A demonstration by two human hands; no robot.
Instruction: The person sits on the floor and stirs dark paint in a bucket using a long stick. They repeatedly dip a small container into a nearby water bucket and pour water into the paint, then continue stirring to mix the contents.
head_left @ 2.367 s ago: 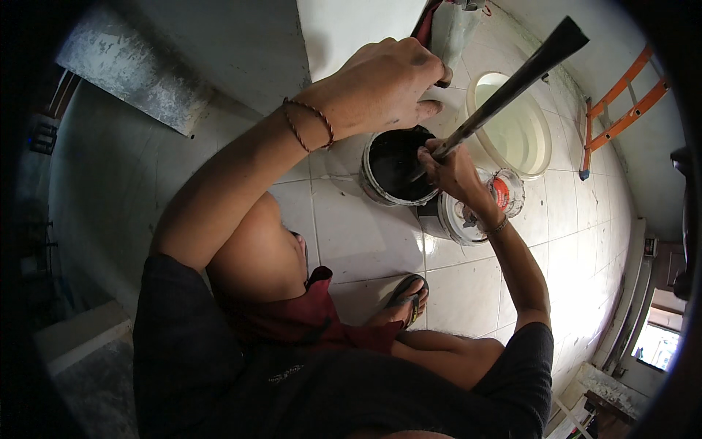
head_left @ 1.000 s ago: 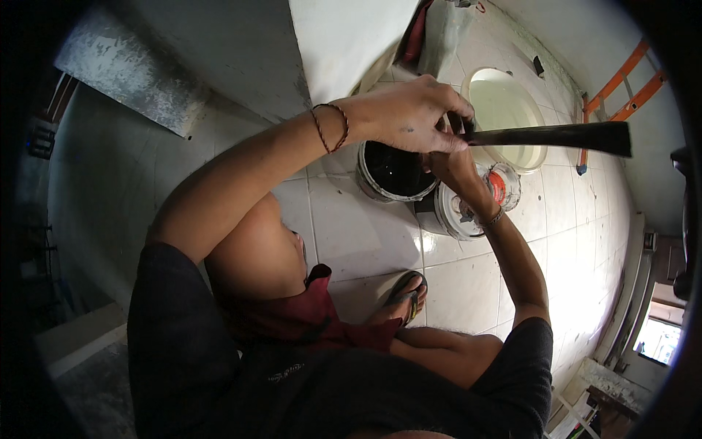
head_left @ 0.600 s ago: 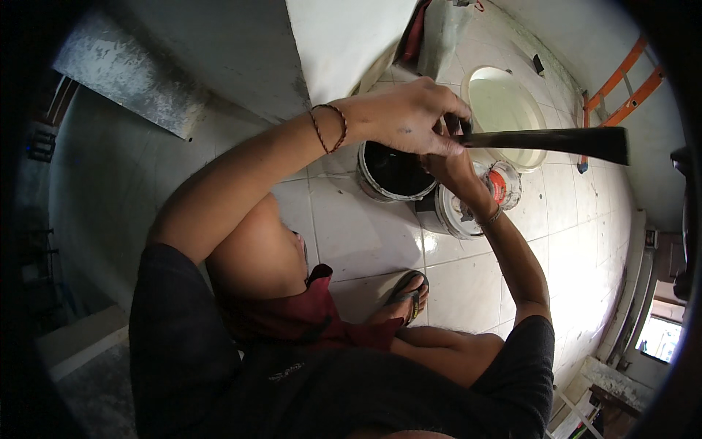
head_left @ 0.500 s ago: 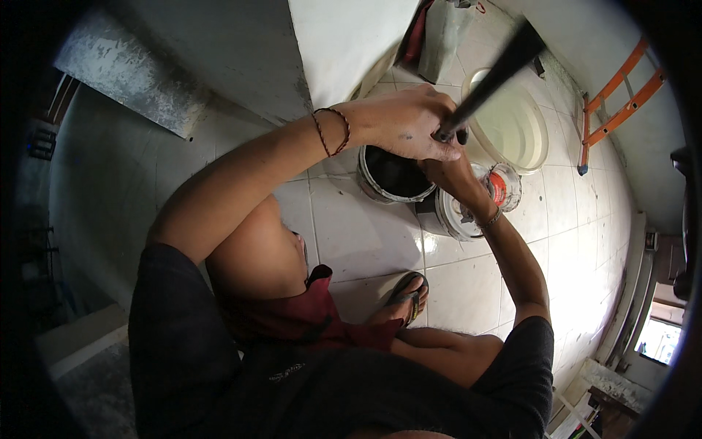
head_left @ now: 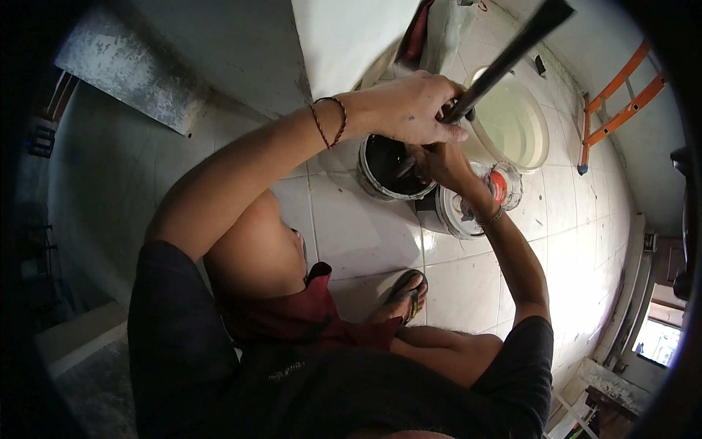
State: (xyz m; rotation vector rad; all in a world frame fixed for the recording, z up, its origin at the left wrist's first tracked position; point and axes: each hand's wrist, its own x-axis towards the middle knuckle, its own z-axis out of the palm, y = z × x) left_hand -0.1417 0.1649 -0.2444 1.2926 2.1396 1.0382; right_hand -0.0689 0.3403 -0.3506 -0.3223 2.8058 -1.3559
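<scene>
My left hand (head_left: 423, 110) is closed around a long black rod (head_left: 504, 66) that slants up toward the upper right, its top end looking wider. Just below, my right hand (head_left: 444, 164) grips it too, its fingers partly hidden by my left hand. Beneath both hands stands an open bucket (head_left: 374, 192) with a whitish, stained rim and a dark inside. What looks like the rod's lower part shows inside the bucket, beside my right fingers; how deep it reaches is hidden.
A paint bucket (head_left: 441, 214) and a smaller container with a red label (head_left: 504, 186) stand right of the open bucket. Behind them sits a pale round tub (head_left: 542, 143). An orange ladder (head_left: 621, 113) leans at the far right. My sandalled foot (head_left: 408, 296) is on the tiled floor (head_left: 464, 293).
The rod's top end has swung up and to the right. My left hand has shifted slightly upward and right. More of the bucket's inside and the rod's lower part now shows.
</scene>
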